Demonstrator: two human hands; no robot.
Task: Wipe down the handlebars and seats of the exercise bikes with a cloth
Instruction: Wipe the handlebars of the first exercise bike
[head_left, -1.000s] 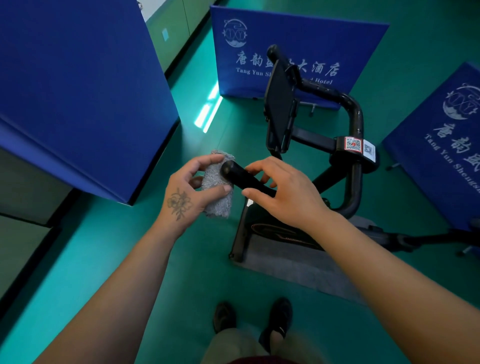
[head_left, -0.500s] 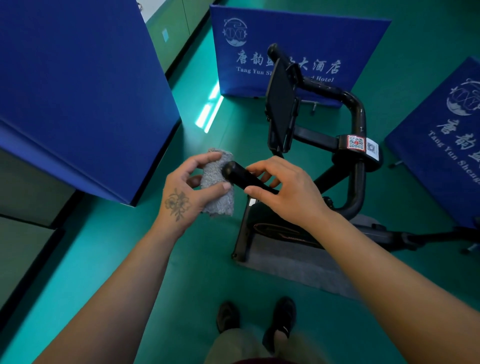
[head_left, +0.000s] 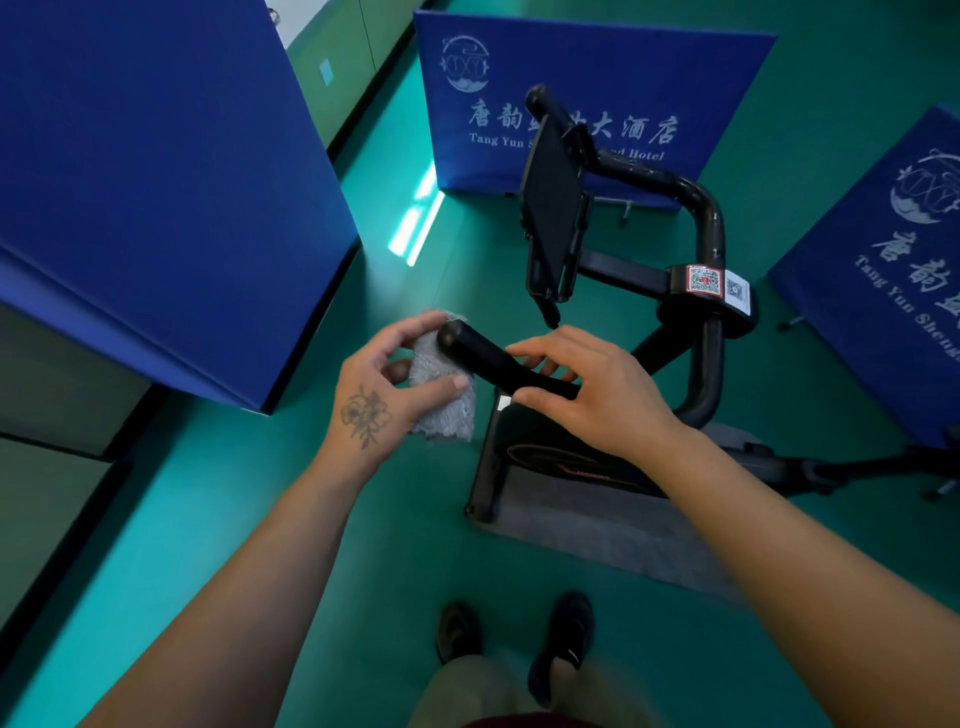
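Observation:
A black exercise bike stands in front of me, its near handlebar grip (head_left: 485, 358) pointing toward my left. My left hand (head_left: 384, 389) holds a grey fuzzy cloth (head_left: 447, 402) pinched between thumb and fingers, pressed against the tip of that grip. My right hand (head_left: 592, 389) wraps loosely over the same grip further along, thumb under it. The far handlebar (head_left: 701, 208) curves round behind a black tablet holder (head_left: 550, 218). No seat is in view.
Blue hotel-branded panels stand around the bike: a large one at left (head_left: 156, 182), one behind (head_left: 571, 78), one at right (head_left: 893, 270). The bike base (head_left: 519, 457) rests on a grey mat (head_left: 613, 535) on the green floor. My shoes (head_left: 561, 644) are just in front of it.
Both hands stay on the near grip; the cloth in my left hand has shifted slightly around the grip's tip. The view has crept a little closer.

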